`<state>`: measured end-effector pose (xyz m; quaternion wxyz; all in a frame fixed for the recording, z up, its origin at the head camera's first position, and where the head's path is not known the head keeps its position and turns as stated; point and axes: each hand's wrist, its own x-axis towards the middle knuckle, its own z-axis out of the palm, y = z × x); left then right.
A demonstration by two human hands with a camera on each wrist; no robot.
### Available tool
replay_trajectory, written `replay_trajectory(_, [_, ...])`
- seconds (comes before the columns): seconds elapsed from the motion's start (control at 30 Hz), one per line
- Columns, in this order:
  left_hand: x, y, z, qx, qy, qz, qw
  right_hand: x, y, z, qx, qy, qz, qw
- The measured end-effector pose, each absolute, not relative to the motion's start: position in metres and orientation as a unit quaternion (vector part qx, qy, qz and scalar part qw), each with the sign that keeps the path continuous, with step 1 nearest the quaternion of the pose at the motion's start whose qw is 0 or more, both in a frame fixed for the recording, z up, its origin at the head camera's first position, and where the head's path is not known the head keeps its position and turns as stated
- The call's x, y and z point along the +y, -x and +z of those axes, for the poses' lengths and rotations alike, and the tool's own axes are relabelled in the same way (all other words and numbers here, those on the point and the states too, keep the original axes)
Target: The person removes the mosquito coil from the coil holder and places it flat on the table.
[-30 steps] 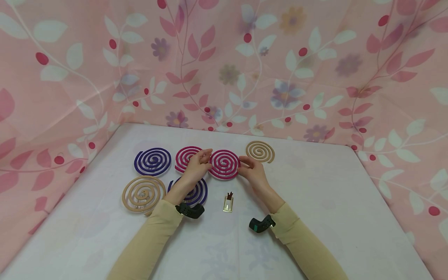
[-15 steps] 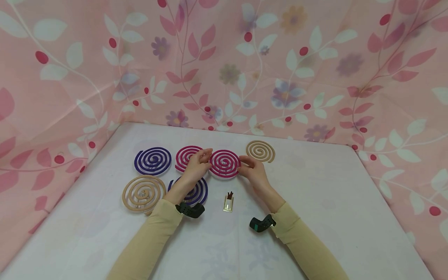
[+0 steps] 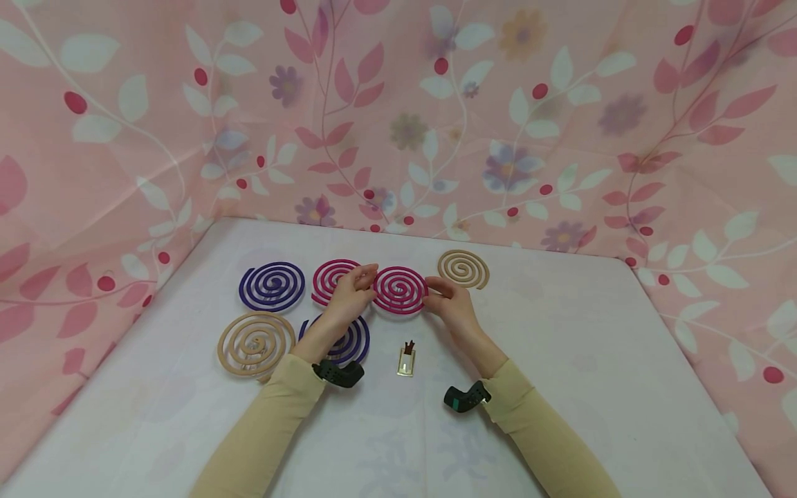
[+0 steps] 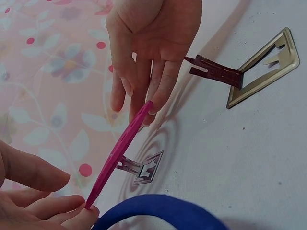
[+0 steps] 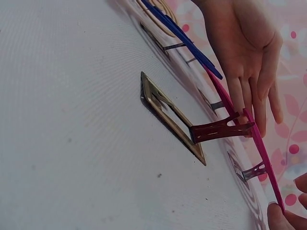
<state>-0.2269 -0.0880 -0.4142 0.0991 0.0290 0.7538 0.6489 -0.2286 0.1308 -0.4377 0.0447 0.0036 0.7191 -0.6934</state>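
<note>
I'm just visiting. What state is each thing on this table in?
Right pink coil: on a stand, edges held by left hand and right hand.
Left pink coil: raised, partly hidden.
Left blue coil: raised.
Right blue coil: raised, partly hidden.
Near beige coil: raised.
Far beige coil: seemingly flat, no stand visible.
Brown-clipped stand: upright, bearing no coil.

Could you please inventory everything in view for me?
Pink coils: 2, pink, centre, one held.
Blue coils: 2, blue, left, one partly hidden.
Beige coils: 2, beige, front left and back right.
Bare stand: 1, brown and gold, front centre.
Coil stands: count unclear, greyish, beneath coils.
Table: 1, white, underneath.
Backdrop: 1, pink floral, behind.
Wrist cameras: 2, black, wrists.
Sleeves: 2, beige, arms.
Left hand: 1, bare, held coil's left edge.
Right hand: 1, bare, held coil's right edge.
</note>
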Motion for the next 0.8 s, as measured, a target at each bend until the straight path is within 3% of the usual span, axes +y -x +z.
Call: replay_trajectory(0.8, [-0.0885,0.2254,-0.4114,0.744,-0.024,0.662,0.088,0.131,0.2293,-0.4349,0.716,-0.015,-0.698,0.034])
